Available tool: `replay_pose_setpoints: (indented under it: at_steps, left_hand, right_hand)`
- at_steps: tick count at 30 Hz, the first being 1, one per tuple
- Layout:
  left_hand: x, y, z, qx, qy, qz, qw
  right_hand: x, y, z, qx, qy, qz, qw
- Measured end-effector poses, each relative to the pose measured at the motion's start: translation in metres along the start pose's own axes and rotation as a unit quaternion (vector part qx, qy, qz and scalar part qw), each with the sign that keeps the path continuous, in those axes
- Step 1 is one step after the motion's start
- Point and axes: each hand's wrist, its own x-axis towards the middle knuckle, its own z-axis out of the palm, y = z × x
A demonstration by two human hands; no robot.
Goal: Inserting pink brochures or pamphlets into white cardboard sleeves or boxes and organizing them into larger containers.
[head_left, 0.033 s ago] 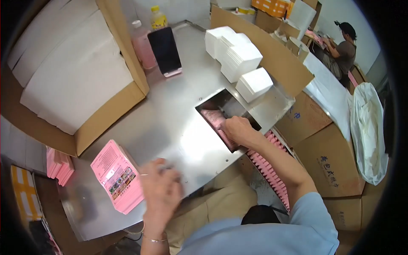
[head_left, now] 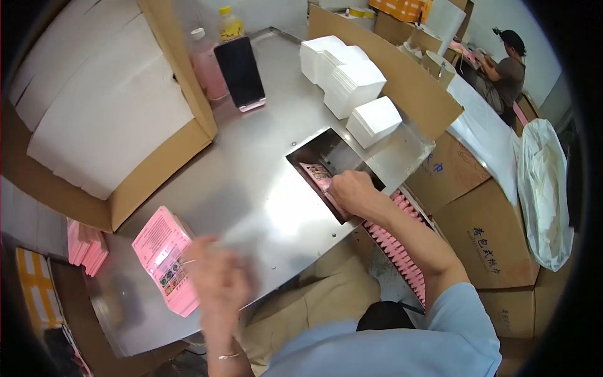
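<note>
The person sits at a shiny metal table (head_left: 251,188), both forearms reaching up from the lower edge. The right hand (head_left: 352,191) rests at the rim of a rectangular opening (head_left: 333,166) cut into the tabletop, fingers curled down over a pink packet (head_left: 317,176) that lies in the opening's near corner; the fingers seem closed on the packet's edge, though the grip itself is hidden beneath the knuckles. The left hand (head_left: 217,276) is blurred, hovering low over the table's near edge just beside a stack of pink printed packets (head_left: 164,257); whether it grasps anything I cannot tell. Below the opening, under the right forearm, a long row of pink packets (head_left: 402,251) stands on edge in a tray. Behind the opening sit stacks of white folded cartons (head_left: 352,85). A dark phone (head_left: 240,72) leans upright at the far side, with a pink bottle (head_left: 206,66) and a yellow-capped bottle (head_left: 229,22) just behind it. A large cardboard box (head_left: 157,169) filled with white sheets takes up the left. Far right, another person (head_left: 505,66) works at a separate bench, near a white plastic bag (head_left: 543,188).
</note>
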Motion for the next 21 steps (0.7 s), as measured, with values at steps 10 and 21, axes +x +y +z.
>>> replay_pose_setpoints:
  at_steps: [10,21]
  left_hand:
    - [-0.026,-0.078,-0.05,0.206,-0.066,-0.147,0.965]
    - [0.01,0.035,0.077,-0.163,-0.12,0.073,0.977]
  right_hand:
    - [0.024,0.087,-0.014,-0.064,0.469,0.063,0.879]
    - [-0.022,-0.007,0.011,0.044,0.336,-0.171,0.925]
